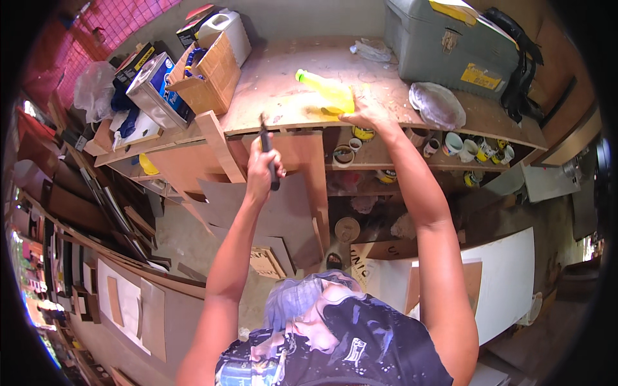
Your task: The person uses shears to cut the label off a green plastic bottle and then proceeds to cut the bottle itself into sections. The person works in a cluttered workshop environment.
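Observation:
My left hand (265, 164) is closed around a long black-handled tool (268, 143), held upright at the front edge of the wooden worktop (257, 90); its upper tip is too blurred to make out. My right hand (370, 116) grips the bottom end of a yellow plastic bottle (328, 90) with a green cap, which is tilted over on the worktop with the cap toward the back left. Just right of that hand lies a crumpled plastic-covered round item (436, 104).
A cardboard box (212, 77), metal can (154, 90) and white jug (232, 35) stand at the left; a grey toolbox (450, 51) at the right. Paint pots (454, 145) fill the shelf below. Sheets and offcuts (129, 302) lean around, and a wooden plank (219, 145) rests against the front.

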A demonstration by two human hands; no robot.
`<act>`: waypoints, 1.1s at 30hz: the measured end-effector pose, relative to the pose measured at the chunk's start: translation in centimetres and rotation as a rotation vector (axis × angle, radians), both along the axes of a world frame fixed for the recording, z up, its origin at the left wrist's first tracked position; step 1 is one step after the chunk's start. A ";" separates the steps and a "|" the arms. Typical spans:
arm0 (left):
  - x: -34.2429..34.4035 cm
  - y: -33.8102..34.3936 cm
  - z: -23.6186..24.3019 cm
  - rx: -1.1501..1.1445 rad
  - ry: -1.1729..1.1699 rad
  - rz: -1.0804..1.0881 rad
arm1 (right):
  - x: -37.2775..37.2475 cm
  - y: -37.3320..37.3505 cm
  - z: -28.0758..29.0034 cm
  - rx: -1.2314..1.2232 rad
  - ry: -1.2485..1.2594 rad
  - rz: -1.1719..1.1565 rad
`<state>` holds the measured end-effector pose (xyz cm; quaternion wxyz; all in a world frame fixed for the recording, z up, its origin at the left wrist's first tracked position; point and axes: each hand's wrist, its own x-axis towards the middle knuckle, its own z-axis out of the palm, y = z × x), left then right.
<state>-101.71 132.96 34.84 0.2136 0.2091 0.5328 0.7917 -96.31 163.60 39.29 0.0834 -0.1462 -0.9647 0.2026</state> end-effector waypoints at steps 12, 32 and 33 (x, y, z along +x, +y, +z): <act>-5.2 13.7 1.5 -0.899 0.920 0.017 | -3.7 2.5 0.0 0.171 -0.224 0.118; -4.8 15.2 0.6 -0.967 1.099 0.047 | -4.1 3.3 0.5 0.162 -0.346 0.194; -4.9 15.2 0.6 -0.963 1.116 0.049 | -4.2 3.3 0.5 0.161 -0.357 0.194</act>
